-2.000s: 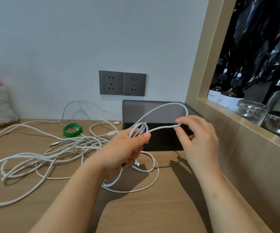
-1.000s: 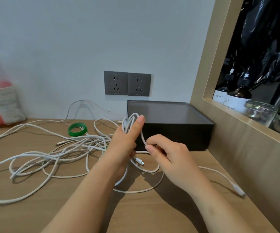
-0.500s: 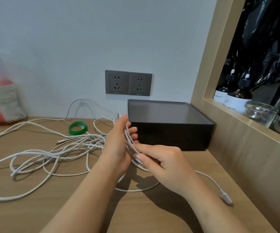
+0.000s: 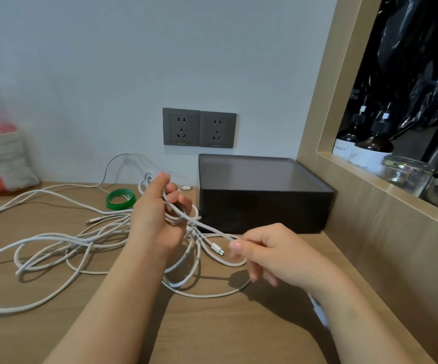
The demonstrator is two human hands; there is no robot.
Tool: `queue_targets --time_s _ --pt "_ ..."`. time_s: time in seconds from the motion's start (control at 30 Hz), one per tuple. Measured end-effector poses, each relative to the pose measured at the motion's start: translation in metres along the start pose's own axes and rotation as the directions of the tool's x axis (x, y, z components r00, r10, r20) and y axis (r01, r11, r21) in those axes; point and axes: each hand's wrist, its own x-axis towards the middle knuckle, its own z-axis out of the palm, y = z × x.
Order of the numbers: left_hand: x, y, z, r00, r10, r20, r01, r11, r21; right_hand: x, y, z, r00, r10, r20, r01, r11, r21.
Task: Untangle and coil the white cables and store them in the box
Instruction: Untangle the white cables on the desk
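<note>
A: What moved?
B: Right hand has pulled off the left hand, out to its 4 o'clock. The strand between them is now taut.
A: Fingers?
B: Left is curled round the cable loops, so the coil can't spring open. Right pinches the same strand, thumb on forefinger. A plug dangles just beside the thumb, at its 9 o'clock. The taut pull is probably there to lay the next wrap flat.
A: Other cables?
B: Pile lies loose on the table, 9 o'clock of the left hand, tangled.
A: Box?
B: Box sits at 1 o'clock, near enough for a drop-in. No cable in it.
A: Stage?
B: First coil nearly wound, I'd guess.
</note>
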Motion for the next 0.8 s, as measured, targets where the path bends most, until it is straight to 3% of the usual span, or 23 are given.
queue_targets --time_s 0.1,0.2,0.33,0.43,0.5,0.6,0.7,0.8 --pt "0.003 0.005 -0.003 0.997 -0.064 0.048 0.067 0.995 -0.078 0.002 0.008 -0.008 0.986 0.154 -0.061 -0.156 0.988 -0.021" --pt "0.001 0.001 -0.004 0.988 -0.125 0.094 0.126 0.992 -0.006 0.008 0.015 -0.004 0.969 0.198 -0.151 -0.212 0.974 -0.082" --pt "-0.002 -0.005 -0.003 0.974 -0.196 0.114 0.159 0.948 0.275 0.012 0.018 0.000 0.946 0.211 -0.247 -0.239 0.967 -0.092" --pt "-0.005 -0.010 -0.003 0.979 -0.100 0.179 0.003 0.881 0.474 0.012 0.016 0.001 0.935 0.213 -0.282 -0.231 0.972 -0.032" --pt "-0.007 -0.014 -0.003 0.968 -0.040 0.247 -0.128 0.769 0.626 0.014 0.015 0.003 0.938 0.219 -0.270 -0.218 0.975 0.032" --pt "-0.007 -0.019 -0.006 0.946 0.008 0.324 -0.283 0.510 0.812 0.015 0.012 0.004 0.939 0.241 -0.247 -0.193 0.960 0.204" --pt "-0.009 -0.023 -0.006 0.914 -0.014 0.406 -0.382 0.306 0.872 0.014 0.008 0.000 0.937 0.229 -0.265 -0.116 0.916 0.384" --pt "-0.011 -0.026 -0.006 0.892 -0.094 0.441 -0.418 0.199 0.887 0.013 0.007 -0.002 0.934 0.197 -0.299 -0.042 0.890 0.454"
